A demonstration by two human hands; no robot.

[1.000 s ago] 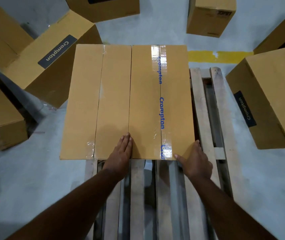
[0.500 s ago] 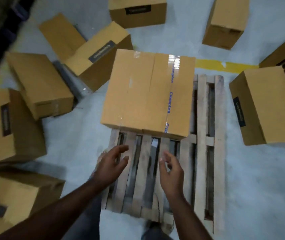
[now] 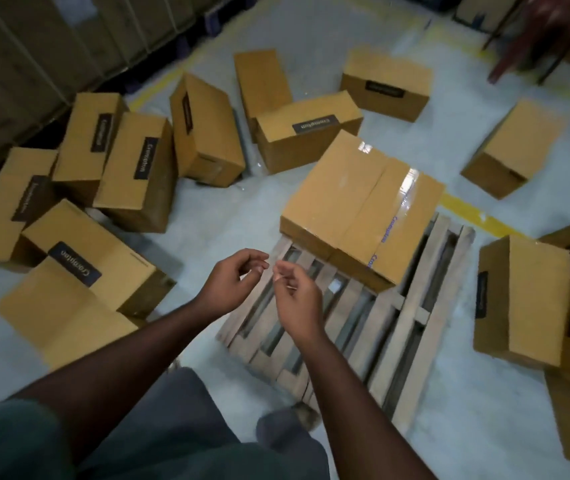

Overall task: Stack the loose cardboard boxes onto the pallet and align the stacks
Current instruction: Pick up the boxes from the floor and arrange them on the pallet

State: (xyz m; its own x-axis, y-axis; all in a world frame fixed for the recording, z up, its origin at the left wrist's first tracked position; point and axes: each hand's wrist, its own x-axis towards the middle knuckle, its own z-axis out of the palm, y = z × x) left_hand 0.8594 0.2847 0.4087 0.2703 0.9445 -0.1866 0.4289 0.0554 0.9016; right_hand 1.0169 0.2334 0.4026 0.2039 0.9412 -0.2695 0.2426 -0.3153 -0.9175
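A wooden pallet (image 3: pixel 411 327) lies on the pale floor in front of me. One taped cardboard box (image 3: pixel 356 206) sits on its far left corner, overhanging the far edge. My left hand (image 3: pixel 231 282) and my right hand (image 3: pixel 299 296) hover close together above the pallet's near left part, fingers loosely curled, holding nothing. Neither hand touches the box. Several loose cardboard boxes lie around: a near-left box (image 3: pixel 82 271), a group at the left (image 3: pixel 131 168), one behind the pallet (image 3: pixel 307 129) and one at the right (image 3: pixel 522 296).
More boxes lie at the back (image 3: pixel 385 81) and far right (image 3: pixel 515 147). A yellow floor line (image 3: pixel 474 211) runs behind the pallet. Dark racking (image 3: pixel 51 39) fills the upper left. My leg and shoe (image 3: pixel 297 417) stand at the pallet's near corner.
Both hands have left the box on the pallet and drawn back toward me, coming together. My view has pulled back and swung left, showing many more loose boxes.
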